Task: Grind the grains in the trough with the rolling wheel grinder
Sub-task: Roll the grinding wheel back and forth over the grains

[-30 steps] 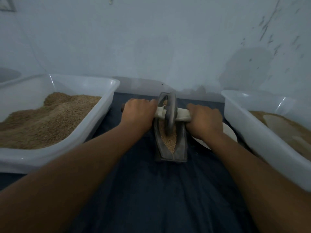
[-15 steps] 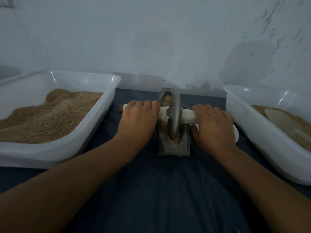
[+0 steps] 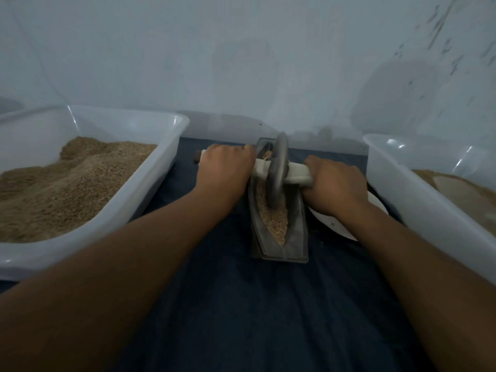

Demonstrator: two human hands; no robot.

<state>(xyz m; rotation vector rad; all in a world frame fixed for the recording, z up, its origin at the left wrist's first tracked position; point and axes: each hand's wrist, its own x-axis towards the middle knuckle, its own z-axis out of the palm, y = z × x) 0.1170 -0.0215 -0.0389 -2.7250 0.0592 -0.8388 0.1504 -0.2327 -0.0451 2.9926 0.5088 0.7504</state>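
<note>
Fingers of both hands curl tight round the wrapped axle, the left hand [image 3: 224,173] left of the wheel [image 3: 277,173], the right hand [image 3: 335,183] right of it. Between them, the wheel stands upright in the trough [image 3: 296,237], its rim sunk in the grains [image 3: 276,224] near the far end.

I count two hands [image 3: 224,174], two tubs [image 3: 171,140], one trough [image 3: 295,242], one wheel [image 3: 277,170], probably one plate [image 3: 338,224].
</note>
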